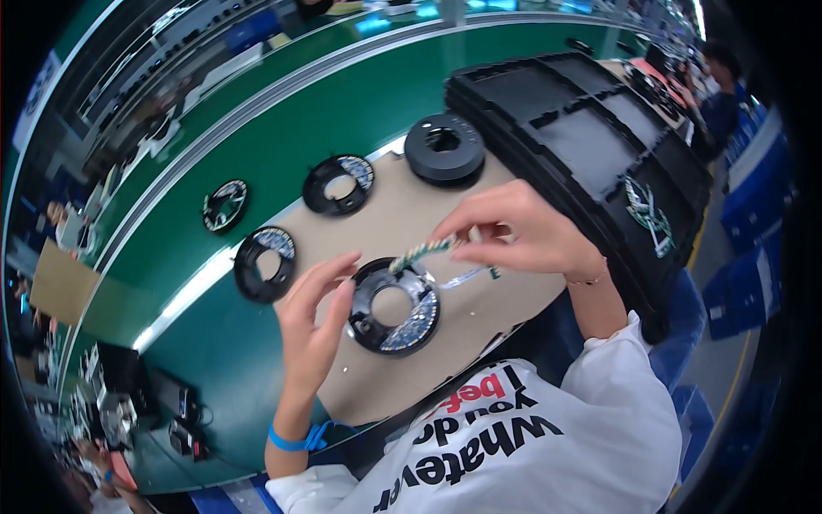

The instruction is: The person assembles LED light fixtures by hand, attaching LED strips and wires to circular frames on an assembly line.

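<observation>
In my right hand [522, 231] a curved green circuit board strip [419, 252] is pinched between thumb and fingers. Its free end hangs over the upper rim of a round black housing [366, 328], which has a large central hole and a speckled, arc-shaped board along its lower right. Below my right fingers, a pale cable [462, 277] with a small green end lies over the cardboard; where it attaches is unclear. My left hand [312, 313] is at the housing's left side, thumb and fingers apart, its fingertips close to the rim. Whether they touch it cannot be seen.
Cardboard [368, 390] covers part of the green table [201, 321]. Similar black housings [265, 265] [338, 185] [225, 206] stand beyond my left hand. A thicker black disc [443, 150] sits near a large black compartment tray [578, 141], which holds several green strips [648, 216]. People work nearby.
</observation>
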Demonstrator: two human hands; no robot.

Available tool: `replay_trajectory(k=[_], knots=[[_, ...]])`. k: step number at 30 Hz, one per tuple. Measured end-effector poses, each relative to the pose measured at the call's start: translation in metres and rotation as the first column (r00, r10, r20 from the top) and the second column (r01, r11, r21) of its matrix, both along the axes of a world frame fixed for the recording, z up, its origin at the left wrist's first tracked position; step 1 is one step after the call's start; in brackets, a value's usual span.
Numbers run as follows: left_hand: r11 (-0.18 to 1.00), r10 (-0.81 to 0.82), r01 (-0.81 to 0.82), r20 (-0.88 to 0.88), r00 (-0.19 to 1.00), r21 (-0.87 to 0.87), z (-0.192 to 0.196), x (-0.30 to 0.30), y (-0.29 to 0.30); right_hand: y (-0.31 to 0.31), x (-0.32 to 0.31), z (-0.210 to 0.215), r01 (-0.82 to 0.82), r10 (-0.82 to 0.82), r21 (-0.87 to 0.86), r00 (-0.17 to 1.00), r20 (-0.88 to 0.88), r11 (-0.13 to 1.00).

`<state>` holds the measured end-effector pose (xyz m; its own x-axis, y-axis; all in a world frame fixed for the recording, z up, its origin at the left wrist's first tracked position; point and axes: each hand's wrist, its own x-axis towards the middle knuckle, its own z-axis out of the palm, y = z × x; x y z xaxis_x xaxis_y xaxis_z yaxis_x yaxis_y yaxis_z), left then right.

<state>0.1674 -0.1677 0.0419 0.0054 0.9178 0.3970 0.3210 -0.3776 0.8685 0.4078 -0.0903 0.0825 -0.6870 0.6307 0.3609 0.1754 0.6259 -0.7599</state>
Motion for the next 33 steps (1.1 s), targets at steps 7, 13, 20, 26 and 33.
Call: replay_trajectory(k=[7,13,20,26,33], knots=[[0.959,-0.137,0.066,-0.249,0.959,-0.275,0.024,-0.007,-0.01,0.008,-0.065,-0.004,-0.354,0.364,-0.091,0.918,0.154,0.931],[0.913,-0.062,0.041,-0.04,0.997,-0.406,0.013,-0.019,-0.006,0.025,-0.066,-0.028,-0.332,0.222,-0.331,0.918,-0.328,0.883],[0.9,0.082,0.036,0.25,0.965,-0.435,-0.003,-0.027,0.002,0.014,-0.06,-0.048,-0.109,0.086,-0.33,0.993,-0.082,0.938],[0.896,0.146,0.097,0.494,0.857,-0.433,-0.02,-0.025,0.009,0.021,-0.081,-0.076,-0.338,0.242,-0.452,0.936,-0.256,0.826],[0.883,0.203,0.134,0.625,0.754,-0.45,-0.036,-0.038,0.003,0.033,-0.072,-0.07,-0.21,0.176,-0.254,0.973,-0.151,0.944]])
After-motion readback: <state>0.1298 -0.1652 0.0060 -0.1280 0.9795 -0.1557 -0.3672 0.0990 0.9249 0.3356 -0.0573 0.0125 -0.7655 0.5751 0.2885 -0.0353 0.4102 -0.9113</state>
